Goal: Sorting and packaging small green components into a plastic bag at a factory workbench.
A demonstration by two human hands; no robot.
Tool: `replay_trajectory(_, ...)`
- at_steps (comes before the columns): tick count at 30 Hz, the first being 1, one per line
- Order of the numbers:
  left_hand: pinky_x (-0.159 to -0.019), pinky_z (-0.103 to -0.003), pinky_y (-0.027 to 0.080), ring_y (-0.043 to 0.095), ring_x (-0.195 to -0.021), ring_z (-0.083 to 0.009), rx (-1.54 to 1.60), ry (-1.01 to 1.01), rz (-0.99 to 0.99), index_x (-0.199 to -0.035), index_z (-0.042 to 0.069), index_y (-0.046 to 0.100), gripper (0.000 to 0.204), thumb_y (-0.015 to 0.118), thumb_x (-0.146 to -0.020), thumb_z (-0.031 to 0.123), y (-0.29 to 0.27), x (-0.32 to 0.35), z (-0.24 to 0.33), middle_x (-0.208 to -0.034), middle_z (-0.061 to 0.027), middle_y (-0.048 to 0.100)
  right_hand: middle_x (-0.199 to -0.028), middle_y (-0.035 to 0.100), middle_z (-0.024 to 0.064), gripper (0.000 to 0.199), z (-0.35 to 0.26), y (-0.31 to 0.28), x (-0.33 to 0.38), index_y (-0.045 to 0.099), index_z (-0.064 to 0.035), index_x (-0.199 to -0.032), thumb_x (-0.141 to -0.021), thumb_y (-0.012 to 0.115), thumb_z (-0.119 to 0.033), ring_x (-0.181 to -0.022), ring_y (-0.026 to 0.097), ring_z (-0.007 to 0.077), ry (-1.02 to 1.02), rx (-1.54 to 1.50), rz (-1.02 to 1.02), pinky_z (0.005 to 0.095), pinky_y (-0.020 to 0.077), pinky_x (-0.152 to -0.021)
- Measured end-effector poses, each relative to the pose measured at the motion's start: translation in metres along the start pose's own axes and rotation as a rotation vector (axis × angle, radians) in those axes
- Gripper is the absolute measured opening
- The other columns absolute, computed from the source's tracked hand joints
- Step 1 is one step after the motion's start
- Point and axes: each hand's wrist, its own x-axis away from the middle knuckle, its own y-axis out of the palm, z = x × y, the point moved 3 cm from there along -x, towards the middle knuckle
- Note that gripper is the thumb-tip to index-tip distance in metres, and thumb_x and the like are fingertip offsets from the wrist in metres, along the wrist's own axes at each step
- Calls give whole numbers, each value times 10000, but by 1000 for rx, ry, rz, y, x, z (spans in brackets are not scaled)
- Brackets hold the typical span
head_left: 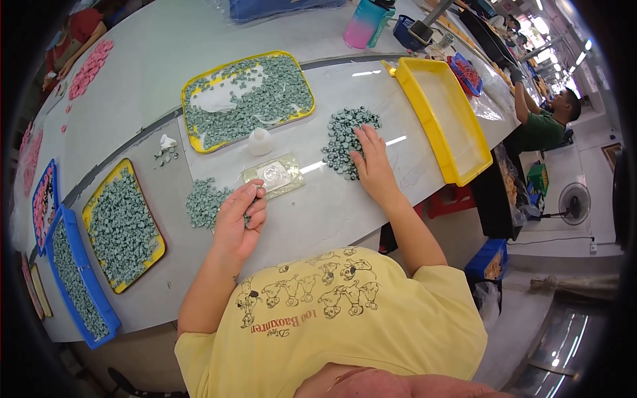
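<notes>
Left hand [240, 215] curls around a few small green pieces [247, 219], beside a loose pile [201, 203] of them; right hand [377, 164] rests, fingers loosely spread, on a darker green pile [341, 138]. Beyond them, on the white table [318, 209], are a small white bottle [260, 142], a tray of green pieces [194, 143] and, far right, a yellow tray [428, 124].

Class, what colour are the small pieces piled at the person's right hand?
The small pieces are grey-green, seen best in the head view.
</notes>
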Motion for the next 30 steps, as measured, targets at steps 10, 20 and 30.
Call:
replay_trajectory(10,-436,-170,262,347,-570,-44,-89,-28,-22,-985,-7,527,168,514,-907,141,-18,8,-1,-808,-23,486,-933,612,94,208,-38,26,-23,637,-38,-951,-760,574,14,-888,550,264,-247,-64,-81,342,453,-798)
replay_trajectory(20,-436,-171,266,349,-576,-42,-42,-67,-57,-999,-11,526,156,520,-892,102,-26,9,-2,-859,-45,513,-883,576,130,126,-47,41,-39,609,-13,-907,-811,541,-56,-867,535,314,-130,12,-328,366,443,-775)
replay_trajectory(30,-427,-179,259,343,-570,-42,-183,-124,-38,-973,-20,528,161,518,-900,122,-3,12,-12,-779,-18,474,-838,555,137,110,-46,32,-28,583,-20,-890,-786,573,-56,-866,531,308,-31,-19,-300,377,436,-775)
